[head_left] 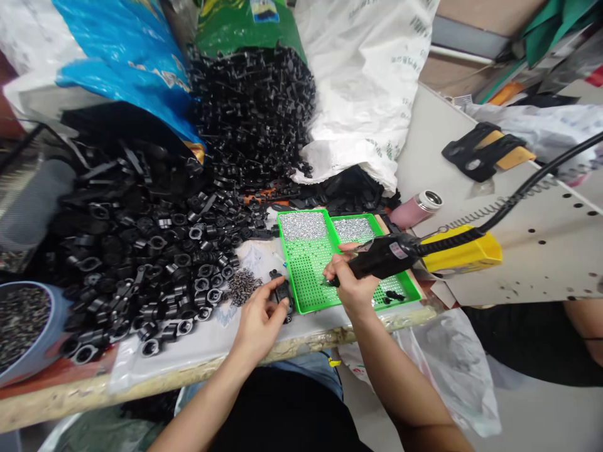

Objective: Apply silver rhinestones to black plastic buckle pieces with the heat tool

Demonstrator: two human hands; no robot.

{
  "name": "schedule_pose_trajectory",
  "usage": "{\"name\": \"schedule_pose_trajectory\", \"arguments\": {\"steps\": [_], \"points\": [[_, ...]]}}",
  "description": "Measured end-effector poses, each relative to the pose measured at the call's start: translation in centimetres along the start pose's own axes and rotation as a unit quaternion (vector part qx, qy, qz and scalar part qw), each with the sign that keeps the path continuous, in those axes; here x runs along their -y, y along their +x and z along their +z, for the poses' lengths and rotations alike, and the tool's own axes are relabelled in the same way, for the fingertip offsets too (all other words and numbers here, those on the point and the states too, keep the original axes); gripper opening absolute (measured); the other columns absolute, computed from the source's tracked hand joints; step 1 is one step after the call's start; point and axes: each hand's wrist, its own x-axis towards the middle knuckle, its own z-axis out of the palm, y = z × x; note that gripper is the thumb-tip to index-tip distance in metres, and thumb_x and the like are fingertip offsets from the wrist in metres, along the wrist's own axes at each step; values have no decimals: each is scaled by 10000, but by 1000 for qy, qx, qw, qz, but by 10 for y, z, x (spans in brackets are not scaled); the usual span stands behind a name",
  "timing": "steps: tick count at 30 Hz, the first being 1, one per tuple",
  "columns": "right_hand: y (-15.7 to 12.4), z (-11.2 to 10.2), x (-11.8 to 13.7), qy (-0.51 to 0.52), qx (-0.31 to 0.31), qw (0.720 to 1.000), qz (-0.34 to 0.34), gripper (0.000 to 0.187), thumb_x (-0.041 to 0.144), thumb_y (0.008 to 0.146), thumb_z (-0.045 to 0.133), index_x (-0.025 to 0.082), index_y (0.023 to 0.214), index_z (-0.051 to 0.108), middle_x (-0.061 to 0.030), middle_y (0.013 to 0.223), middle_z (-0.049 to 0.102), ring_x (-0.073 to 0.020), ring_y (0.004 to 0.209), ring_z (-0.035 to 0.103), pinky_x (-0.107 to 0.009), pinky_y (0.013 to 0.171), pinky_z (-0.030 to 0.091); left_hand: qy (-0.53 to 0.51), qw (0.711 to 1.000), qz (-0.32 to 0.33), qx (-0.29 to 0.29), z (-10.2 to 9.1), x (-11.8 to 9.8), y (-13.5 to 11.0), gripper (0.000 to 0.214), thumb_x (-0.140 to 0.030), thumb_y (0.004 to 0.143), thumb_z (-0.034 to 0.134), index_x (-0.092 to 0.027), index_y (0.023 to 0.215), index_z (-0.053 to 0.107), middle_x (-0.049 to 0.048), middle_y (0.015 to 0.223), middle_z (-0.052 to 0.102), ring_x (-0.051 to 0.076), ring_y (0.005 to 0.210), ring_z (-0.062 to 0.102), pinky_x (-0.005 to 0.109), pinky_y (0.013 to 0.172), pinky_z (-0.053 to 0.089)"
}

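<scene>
My right hand (354, 284) is wrapped round a black electric screwdriver (384, 256), held tilted above a green perforated tray (306, 267). Its tip points left over the tray's holes. Small silvery screws (304, 227) lie heaped in the tray's far left part, with more in the far right compartment. To the left of the tray, my left hand (262, 314) grips a small black plastic part (283, 294) between thumb and fingers on the table. A little pile of tiny metal springs or pins (244, 286) sits just left of that hand; their kind is unclear.
Black plastic rings (183, 263) cover the table's left side, by a blue tub (28, 326) of small parts. A green sack (252, 28) spills black pieces at the back. A pink flask (417, 208) and yellow bin (461, 250) stand right; the screwdriver's cable (532, 188) crosses there.
</scene>
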Motion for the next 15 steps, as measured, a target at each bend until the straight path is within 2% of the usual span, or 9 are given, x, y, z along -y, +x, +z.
{"name": "schedule_pose_trajectory", "arguments": {"steps": [5, 15], "points": [[0, 1, -3, 10, 3, 1000, -2, 225, 286, 824, 716, 230, 941, 533, 113, 543, 528, -93, 418, 546, -269, 471, 510, -6, 1000, 4, 0, 1, 3, 1, 491, -361, 883, 639, -175, 1337, 665, 74, 984, 728, 128, 597, 605, 250, 565, 459], [-3, 2, -2, 20, -7, 1000, 0, 225, 275, 823, 714, 228, 964, 545, 114, 543, 528, -93, 416, 540, -269, 471, 510, -13, 1000, 2, 1, 1, 2, 0, 486, -347, 881, 651, -174, 1335, 665, 57, 896, 724, 149, 621, 626, 264, 596, 496]]}}
